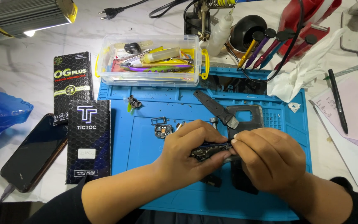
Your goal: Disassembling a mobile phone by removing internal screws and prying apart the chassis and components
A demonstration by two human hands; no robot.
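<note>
Over the blue repair mat (146, 141), my left hand (189, 151) and my right hand (270, 157) meet on a small dark circuit board (210, 150). The left hand grips the board from the left, thumb on top. Fingertips of the right hand pinch its right end. Both hands cover most of the board. A dark phone frame (247, 116) lies just beyond the hands, with black tweezers (214, 107) resting across it. Small loose phone parts (162, 129) sit on the mat to the left of the hands.
A clear plastic box (150, 60) of tools stands at the mat's far edge. Two black flat packages (88, 141) and a dark phone (34, 153) lie left. Screwdrivers in a holder (266, 45), crumpled tissue (299, 74), a pen (338, 101) and a lamp (30, 16) are around.
</note>
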